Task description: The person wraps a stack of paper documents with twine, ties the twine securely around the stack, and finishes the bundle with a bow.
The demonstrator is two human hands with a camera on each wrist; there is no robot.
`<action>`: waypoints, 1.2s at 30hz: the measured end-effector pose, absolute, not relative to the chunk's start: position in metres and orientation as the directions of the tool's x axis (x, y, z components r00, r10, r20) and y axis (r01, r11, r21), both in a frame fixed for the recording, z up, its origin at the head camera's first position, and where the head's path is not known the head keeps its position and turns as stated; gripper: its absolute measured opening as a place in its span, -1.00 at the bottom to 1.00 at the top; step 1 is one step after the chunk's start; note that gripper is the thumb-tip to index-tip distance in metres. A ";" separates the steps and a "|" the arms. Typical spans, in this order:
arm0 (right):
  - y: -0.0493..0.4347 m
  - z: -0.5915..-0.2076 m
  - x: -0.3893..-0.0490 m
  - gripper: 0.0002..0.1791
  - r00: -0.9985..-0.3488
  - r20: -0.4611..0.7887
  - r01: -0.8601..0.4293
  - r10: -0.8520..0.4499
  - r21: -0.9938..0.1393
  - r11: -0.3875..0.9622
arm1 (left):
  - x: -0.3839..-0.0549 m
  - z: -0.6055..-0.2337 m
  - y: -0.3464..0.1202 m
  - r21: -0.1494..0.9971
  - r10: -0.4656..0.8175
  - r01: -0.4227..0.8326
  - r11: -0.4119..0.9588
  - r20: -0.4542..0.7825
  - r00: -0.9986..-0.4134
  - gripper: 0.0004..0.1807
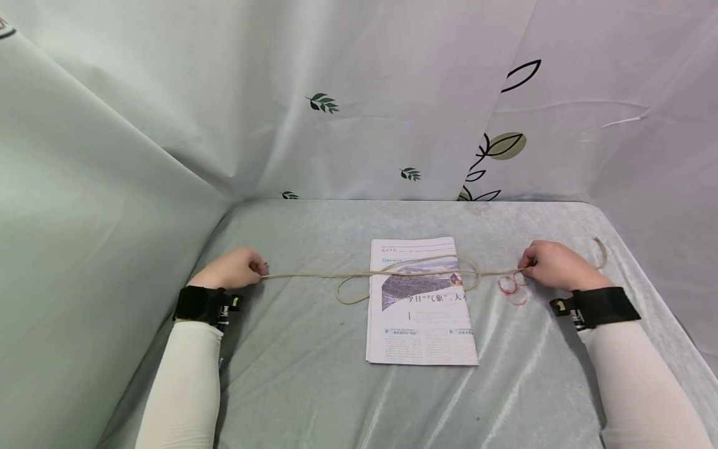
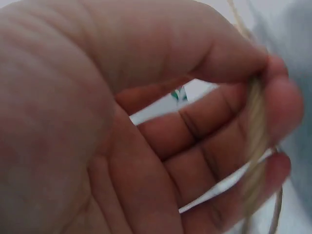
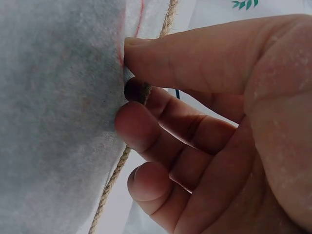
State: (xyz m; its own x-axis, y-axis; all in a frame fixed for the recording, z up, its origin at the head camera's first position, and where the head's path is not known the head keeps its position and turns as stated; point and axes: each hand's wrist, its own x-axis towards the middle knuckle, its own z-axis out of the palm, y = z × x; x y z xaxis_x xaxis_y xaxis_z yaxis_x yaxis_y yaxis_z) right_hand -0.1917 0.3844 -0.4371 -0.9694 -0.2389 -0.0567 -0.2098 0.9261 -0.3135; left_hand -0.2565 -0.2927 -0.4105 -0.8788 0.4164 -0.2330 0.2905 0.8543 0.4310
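A length of twine [image 1: 314, 275] runs nearly straight across the table between my two hands. It passes over a folded newspaper [image 1: 426, 343], where a loose loop also lies across the paper and sticks out on both sides. My left hand [image 1: 237, 267] pinches the twine on the left; in the left wrist view the cord [image 2: 256, 126] comes out from between thumb and fingertip. On the right, my right hand [image 1: 555, 265] pinches the other stretch with bent fingers. Beyond it a tail of the cord [image 3: 112, 187] trails off, partly hidden behind the fingers in the right wrist view.
Red curled marks [image 1: 508, 285] show on the grey cloth-covered table [image 1: 291, 374] just left of my right hand. White curtains [image 1: 359, 75] with leaf prints close off the back and both sides. Each wrist wears a black strap [image 1: 608, 307].
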 end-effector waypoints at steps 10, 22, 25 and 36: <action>0.389 -0.433 -0.192 -0.90 -0.970 -0.097 -0.181 -0.222 -0.319 0.930 | -0.255 -0.410 -0.313 0.200 0.125 0.067 0.978 -0.297 -0.947 -0.74; 0.417 -0.419 -0.180 -0.80 -0.985 -0.174 0.016 -0.014 -0.167 0.986 | -0.254 -0.407 -0.322 0.141 -0.004 -0.057 0.988 -0.351 -0.936 -0.73; 0.420 -0.421 -0.179 -0.80 -0.984 -0.176 0.031 0.001 -0.166 0.986 | -0.254 -0.406 -0.322 0.131 -0.020 -0.070 0.989 -0.348 -0.937 -0.73; 0.350 -0.415 -0.175 -0.46 -0.963 -0.130 -0.203 -0.235 -0.223 0.953 | -0.249 -0.430 -0.227 0.225 0.391 0.388 0.894 0.031 -0.920 -0.68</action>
